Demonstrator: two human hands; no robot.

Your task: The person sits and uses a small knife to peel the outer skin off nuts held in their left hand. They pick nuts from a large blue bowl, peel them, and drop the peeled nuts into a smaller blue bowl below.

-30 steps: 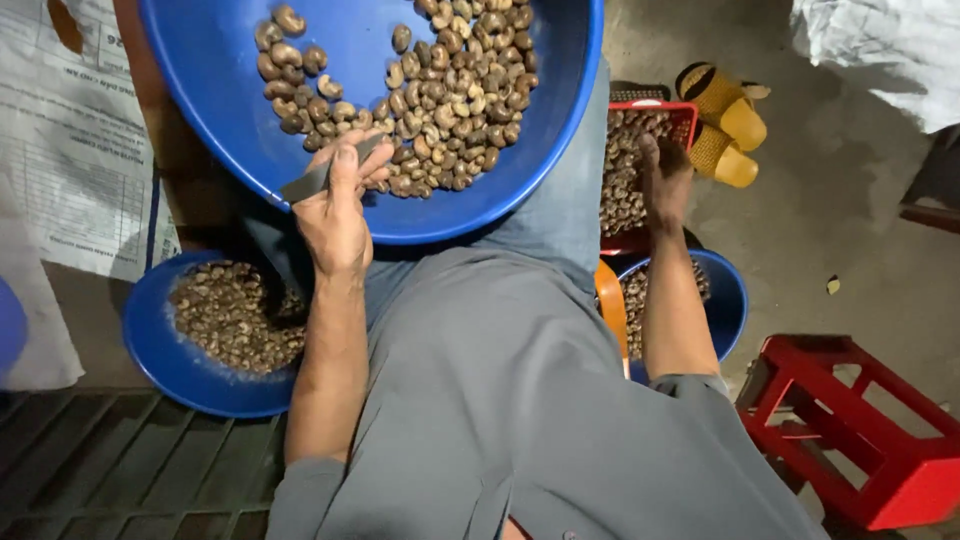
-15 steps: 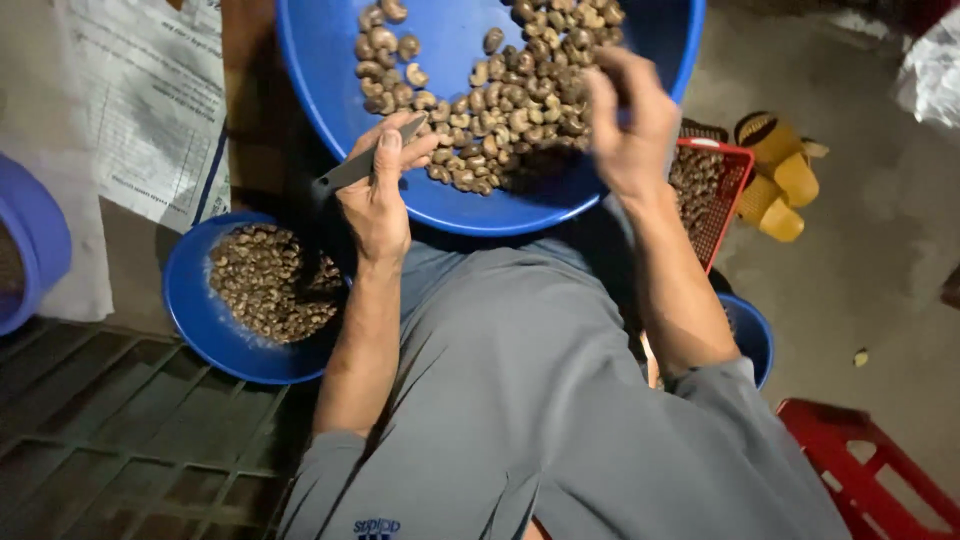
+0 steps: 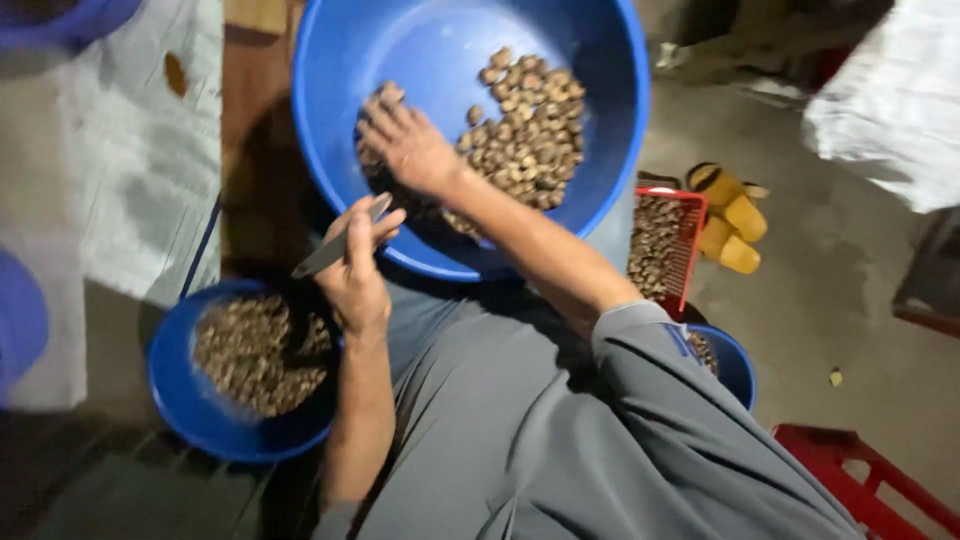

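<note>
A big blue basin [image 3: 420, 40] rests on my lap and holds a heap of brown nuts [image 3: 525, 135]. My right hand [image 3: 408, 145] reaches across into the basin's left side, fingers down on the nuts; whether it grips any is hidden. My left hand [image 3: 355, 270] sits at the basin's near rim, shut on a small grey knife [image 3: 335, 245] whose blade points left.
A smaller blue bowl [image 3: 175, 390] of dark shells sits at my left. A red basket [image 3: 690, 245] of nuts and another blue bowl [image 3: 735, 360] stand at my right. Yellow sandals [image 3: 730, 215] lie on the floor, a red crate [image 3: 850, 470] at lower right, white sacks [image 3: 130, 150] at left.
My right hand moved from the red basket at my right across into the left side of the big basin. The left hand kept the knife at the rim.
</note>
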